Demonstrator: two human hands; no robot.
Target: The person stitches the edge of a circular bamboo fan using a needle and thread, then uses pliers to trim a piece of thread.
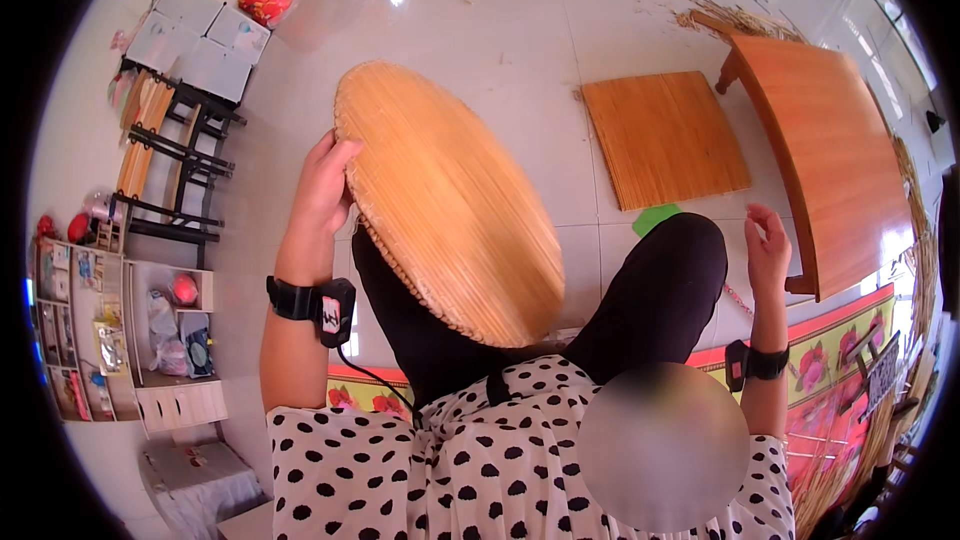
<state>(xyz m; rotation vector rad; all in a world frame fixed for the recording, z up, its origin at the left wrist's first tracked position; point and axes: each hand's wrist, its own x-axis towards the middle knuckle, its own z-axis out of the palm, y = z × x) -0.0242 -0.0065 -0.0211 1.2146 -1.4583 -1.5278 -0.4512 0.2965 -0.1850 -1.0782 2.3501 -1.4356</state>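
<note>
My left hand [328, 185] grips the left edge of a large round mat [455, 210] of pale yellow straw stalks laid side by side. The mat is tilted over my lap, and its rim looks stitched and bumpy along the lower left. Its lower end covers part of my left leg. Out past my right knee, my right hand [768, 245] is raised with its fingers loosely bent and apart, holding nothing. A black device is strapped to each wrist, and a cable runs from the left one.
A square board of brown stalks [665, 140] lies on the tiled floor, with a green piece [656, 219] near it. To the right stands a low wooden table [830, 150], with loose straw [760, 25] behind. Folded black-framed furniture [175, 160] and shelves [130, 330] line the left.
</note>
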